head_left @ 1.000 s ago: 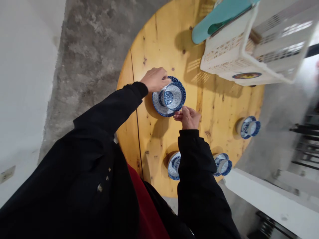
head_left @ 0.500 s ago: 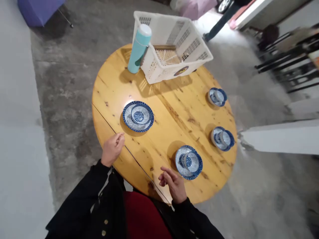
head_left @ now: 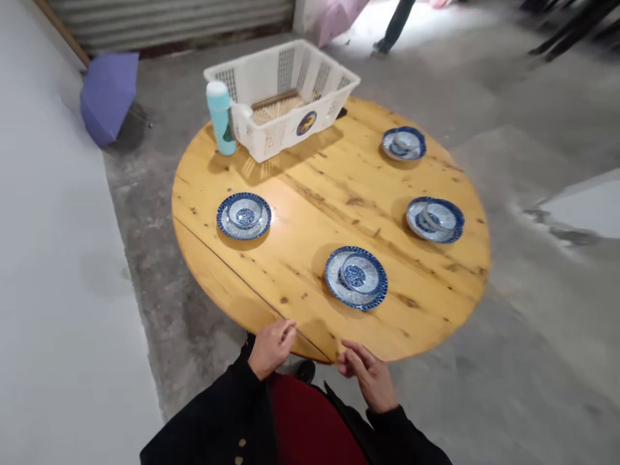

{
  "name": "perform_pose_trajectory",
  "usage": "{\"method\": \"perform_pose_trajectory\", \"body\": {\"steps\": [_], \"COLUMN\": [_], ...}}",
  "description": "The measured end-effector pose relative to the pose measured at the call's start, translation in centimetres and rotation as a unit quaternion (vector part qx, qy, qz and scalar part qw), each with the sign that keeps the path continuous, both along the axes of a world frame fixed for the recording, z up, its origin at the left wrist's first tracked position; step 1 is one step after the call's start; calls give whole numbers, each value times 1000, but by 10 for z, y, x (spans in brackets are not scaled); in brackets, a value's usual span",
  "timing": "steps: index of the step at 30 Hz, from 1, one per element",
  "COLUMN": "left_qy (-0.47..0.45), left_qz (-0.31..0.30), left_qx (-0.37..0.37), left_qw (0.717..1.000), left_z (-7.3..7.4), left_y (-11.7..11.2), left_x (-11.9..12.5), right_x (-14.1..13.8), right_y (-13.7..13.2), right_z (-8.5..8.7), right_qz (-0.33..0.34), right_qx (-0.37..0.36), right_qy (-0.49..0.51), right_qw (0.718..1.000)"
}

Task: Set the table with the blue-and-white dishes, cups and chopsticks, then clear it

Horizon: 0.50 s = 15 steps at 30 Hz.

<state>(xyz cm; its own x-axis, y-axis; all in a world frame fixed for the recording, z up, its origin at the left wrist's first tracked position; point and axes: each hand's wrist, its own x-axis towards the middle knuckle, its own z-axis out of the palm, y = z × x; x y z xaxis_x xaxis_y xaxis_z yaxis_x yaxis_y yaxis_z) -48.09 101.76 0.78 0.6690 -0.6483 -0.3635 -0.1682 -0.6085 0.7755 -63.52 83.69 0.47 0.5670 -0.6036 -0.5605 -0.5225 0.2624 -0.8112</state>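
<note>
My left hand hovers at the near edge of the round wooden table, its fingers curled closed with nothing showing in them. To its right, my right hand is also by the edge, index finger stretched and the other fingers loosely bent, holding nothing. Nearest to both hands is a blue-and-white plate with a small patterned bowl on it. A matching plate farther left carries another bowl. On the right side are two more plates, the nearer plate and the farther plate, each with a bowl.
A white plastic basket stands at the table's back left, with something slatted and brownish inside. Against its left corner is a turquoise bottle with a white cap. On the floor lies an open purple umbrella. A person's leg shows far behind.
My view has shifted and the table sits differently in it. My hands have drawn closer together and back toward the near edge. The plates and bowls keep their arrangement.
</note>
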Motion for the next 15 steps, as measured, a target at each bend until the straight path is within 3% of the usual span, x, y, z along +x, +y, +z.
{"method": "perform_pose_trajectory", "body": {"steps": [5,10,13,15], "left_qy": [-22,-6,-15,-37], "left_qz": [-28,-133,-215,-253], "left_qx": [11,-5,-22,-34], "left_qw": [999,991,976,966], "left_z": [17,22,23,24], "left_y": [-66,-145,-182,-202], "left_x": [-73,-165,-205,-220], "right_x": [-116,-246,-293,-307], "right_y": [-49,-81,-93,-103], "right_z": [-21,-34,-39,-42], "right_qz": [-77,-215,-302,-338], "right_qx": [-7,-6,20,40], "right_qy": [6,29,30,20], "right_qw": [997,976,953,940]}}
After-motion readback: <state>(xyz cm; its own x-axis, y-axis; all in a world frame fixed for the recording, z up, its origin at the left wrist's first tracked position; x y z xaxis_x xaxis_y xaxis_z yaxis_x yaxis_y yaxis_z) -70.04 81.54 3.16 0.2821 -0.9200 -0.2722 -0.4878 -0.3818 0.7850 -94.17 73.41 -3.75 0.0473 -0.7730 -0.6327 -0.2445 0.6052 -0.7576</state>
